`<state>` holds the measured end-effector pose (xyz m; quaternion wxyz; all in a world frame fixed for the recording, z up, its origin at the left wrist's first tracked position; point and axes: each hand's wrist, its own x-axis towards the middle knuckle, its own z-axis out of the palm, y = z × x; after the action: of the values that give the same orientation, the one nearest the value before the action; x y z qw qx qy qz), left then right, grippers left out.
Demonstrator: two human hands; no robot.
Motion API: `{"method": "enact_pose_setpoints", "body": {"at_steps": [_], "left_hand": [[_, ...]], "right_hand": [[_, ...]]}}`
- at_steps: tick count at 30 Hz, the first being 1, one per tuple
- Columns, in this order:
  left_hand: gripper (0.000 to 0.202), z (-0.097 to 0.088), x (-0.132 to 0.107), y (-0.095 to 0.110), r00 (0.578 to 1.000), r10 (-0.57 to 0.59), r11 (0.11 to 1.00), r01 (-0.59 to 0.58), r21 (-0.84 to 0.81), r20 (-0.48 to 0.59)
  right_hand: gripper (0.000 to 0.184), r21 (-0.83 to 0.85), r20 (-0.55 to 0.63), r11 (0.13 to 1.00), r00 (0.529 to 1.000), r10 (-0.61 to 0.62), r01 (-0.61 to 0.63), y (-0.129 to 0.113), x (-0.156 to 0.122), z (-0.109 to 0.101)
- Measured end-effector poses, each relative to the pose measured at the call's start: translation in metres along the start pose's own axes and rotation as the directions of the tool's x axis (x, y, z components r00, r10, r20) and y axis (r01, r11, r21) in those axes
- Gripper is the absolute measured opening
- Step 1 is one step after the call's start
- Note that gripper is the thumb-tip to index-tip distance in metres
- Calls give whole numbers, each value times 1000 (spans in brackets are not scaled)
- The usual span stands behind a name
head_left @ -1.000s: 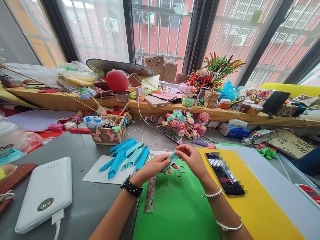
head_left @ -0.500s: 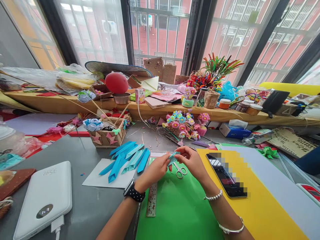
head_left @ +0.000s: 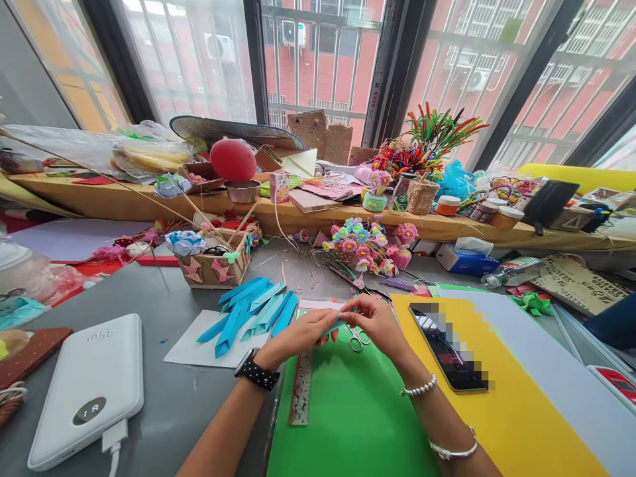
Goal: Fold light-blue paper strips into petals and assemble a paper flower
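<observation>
My left hand (head_left: pixel 301 333) and my right hand (head_left: pixel 375 320) meet over the far edge of a green paper sheet (head_left: pixel 352 417). Both pinch a small folded light-blue paper strip (head_left: pixel 334 324) between their fingertips. Small scissors (head_left: pixel 357 338) lie on the green sheet just under my right hand. A patterned ruler (head_left: pixel 301 389) lies along the green sheet's left edge, below my left hand. Several folded blue paper pieces (head_left: pixel 251 313) rest on a white sheet (head_left: pixel 199 348) to the left.
A phone (head_left: pixel 448 345) lies on a yellow sheet (head_left: pixel 517 411) at the right. A white power bank (head_left: pixel 89 387) sits at the near left. A woven basket (head_left: pixel 215 265) and a paper-flower bouquet (head_left: pixel 365 246) stand behind. A cluttered wooden shelf (head_left: pixel 149 202) runs under the windows.
Both hands have dropped slightly toward the green sheet with the blue strip, which now lies flatter and is more covered by my fingers.
</observation>
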<state>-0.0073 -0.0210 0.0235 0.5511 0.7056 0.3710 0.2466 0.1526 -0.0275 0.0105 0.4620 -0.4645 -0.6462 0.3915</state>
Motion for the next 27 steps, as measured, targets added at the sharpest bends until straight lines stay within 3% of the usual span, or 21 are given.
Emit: {"method": "enact_pose_setpoints", "body": {"at_steps": [6,12,16,22,27], "left_hand": [[31,0,-1,1,995,-82,987,89,-137,53],[31,-4,0,-1,988,-76,964,108,-245,136],[34,-4,2,-2,988,-106,971,128,-203,116],[34,-2,7,-10,996,-61,997,65,-50,71],[32,-6,8,-10,998,-54,998,54,-21,23]], "right_hand": [[17,83,74,995,996,48,-54,2,0,-4],[20,108,117,989,989,87,-100,-4,-1,-8],[22,109,94,986,989,115,-125,-4,0,-10],[18,30,101,990,986,133,-136,-2,1,-10],[17,64,88,988,987,133,-139,-2,1,-9]]}}
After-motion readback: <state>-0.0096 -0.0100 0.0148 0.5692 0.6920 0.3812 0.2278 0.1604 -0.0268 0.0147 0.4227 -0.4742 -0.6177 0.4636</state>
